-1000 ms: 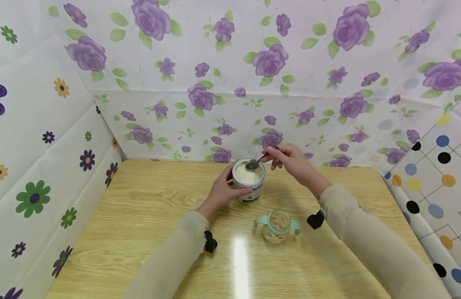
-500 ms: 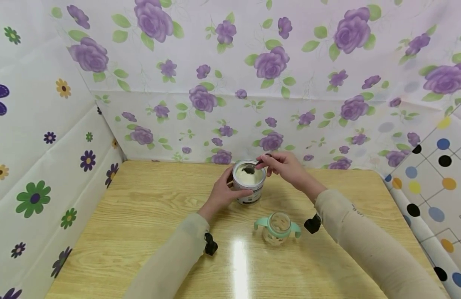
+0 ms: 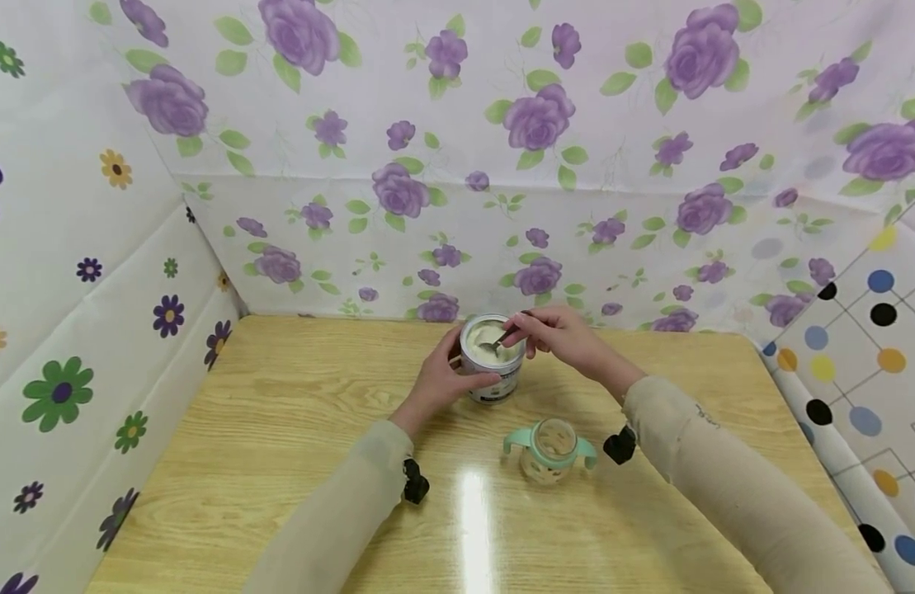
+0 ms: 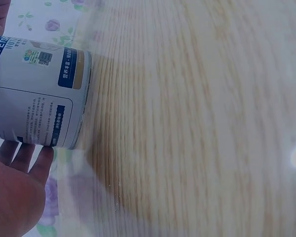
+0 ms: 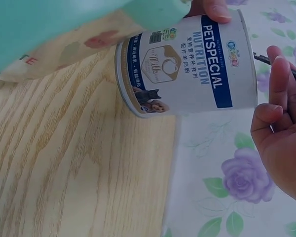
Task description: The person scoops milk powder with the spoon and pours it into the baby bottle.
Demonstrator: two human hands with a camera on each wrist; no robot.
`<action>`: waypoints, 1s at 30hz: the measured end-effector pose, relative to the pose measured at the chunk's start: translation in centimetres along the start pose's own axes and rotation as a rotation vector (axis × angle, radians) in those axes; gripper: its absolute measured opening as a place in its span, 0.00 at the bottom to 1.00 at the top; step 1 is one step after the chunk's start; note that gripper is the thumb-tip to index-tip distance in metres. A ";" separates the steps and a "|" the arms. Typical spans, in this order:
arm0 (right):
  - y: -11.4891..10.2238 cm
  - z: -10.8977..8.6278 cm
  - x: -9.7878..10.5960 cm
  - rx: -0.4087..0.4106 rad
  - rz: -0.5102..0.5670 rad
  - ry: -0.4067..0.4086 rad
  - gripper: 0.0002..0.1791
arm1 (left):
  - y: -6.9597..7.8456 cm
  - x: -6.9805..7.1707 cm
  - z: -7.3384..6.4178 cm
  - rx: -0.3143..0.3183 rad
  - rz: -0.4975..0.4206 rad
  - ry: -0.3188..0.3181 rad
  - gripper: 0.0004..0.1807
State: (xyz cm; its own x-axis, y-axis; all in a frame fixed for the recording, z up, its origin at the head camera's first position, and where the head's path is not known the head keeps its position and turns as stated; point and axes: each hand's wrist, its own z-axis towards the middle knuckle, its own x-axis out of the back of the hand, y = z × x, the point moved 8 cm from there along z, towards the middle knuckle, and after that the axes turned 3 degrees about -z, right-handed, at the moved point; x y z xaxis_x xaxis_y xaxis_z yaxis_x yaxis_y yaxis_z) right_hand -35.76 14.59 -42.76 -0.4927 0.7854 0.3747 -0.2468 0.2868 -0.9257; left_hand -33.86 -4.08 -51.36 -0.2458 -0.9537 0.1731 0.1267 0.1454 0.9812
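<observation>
The left hand (image 3: 440, 379) is wrapped round the side of a white can (image 3: 494, 368), fingers on its far side and thumb across the side nearer the person; the can stands upright and open-topped on the wood-grain table (image 3: 316, 412) within that grip, with "PETSPECIAL NUTRITION" readable on its label in the right wrist view; to the right of this grip and a little higher, the right hand (image 3: 559, 335) is closed in a pinch on the dark handle of a spoon (image 3: 490, 347), its thumb and fingers bent and drawn together just over the can's rim; from that pinch the spoon slants down and leftward into the can's mouth, its bowl among the pale contents (image 3: 478, 336), though how deep it sits I cannot tell; on the person's side of both grips, near the can but apart from it, an uncovered clear cup (image 3: 549, 472) with two mint-green handles stands upright; behind the grips, beyond the table's far edge, hangs a cloth (image 3: 457, 124) printed with purple roses.
</observation>
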 end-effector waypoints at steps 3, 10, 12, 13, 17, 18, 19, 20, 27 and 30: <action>-0.2 0.1 -0.2 0.011 0.009 -0.020 0.24 | 0.1 0.1 0.0 0.002 0.000 0.002 0.53; 0.5 -0.1 0.1 -0.038 0.064 -0.025 0.26 | 0.0 0.0 0.0 0.005 0.001 -0.016 0.54; 1.1 -0.1 0.3 -0.062 0.097 -0.013 0.28 | 0.1 0.0 0.0 0.004 0.001 -0.021 0.55; 1.5 -0.2 0.5 -0.074 0.117 -0.008 0.29 | 0.0 0.0 0.0 0.007 0.002 -0.021 0.55; 3.0 -0.3 0.8 -0.117 0.249 0.005 0.32 | 0.0 0.1 0.0 0.017 0.002 -0.021 0.56; 3.4 -0.3 0.9 -0.127 0.293 0.007 0.32 | 0.0 0.1 0.0 0.020 0.004 -0.020 0.56; 3.7 -0.4 0.9 -0.137 0.341 0.013 0.32 | 0.0 0.0 0.0 0.022 0.004 -0.019 0.56; 4.0 -0.4 1.0 -0.149 0.388 0.019 0.31 | 0.0 0.0 0.0 0.022 0.002 -0.019 0.56; 5.5 -1.1 0.9 -0.242 0.675 0.080 0.21 | 0.1 0.1 0.0 0.024 -0.008 -0.010 0.57; 6.0 -1.4 0.8 -0.274 0.720 0.104 0.21 | 0.0 0.0 0.0 0.021 -0.015 -0.014 0.57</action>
State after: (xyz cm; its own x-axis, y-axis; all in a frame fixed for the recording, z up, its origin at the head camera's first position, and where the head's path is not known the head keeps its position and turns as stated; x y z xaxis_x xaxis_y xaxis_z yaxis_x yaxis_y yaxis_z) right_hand -36.45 17.73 -48.03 -0.3689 0.8734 -0.3180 0.3264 -0.1986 -0.9241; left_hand -33.90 -4.11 -51.40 -0.2608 -0.9521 0.1596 0.1025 0.1371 0.9852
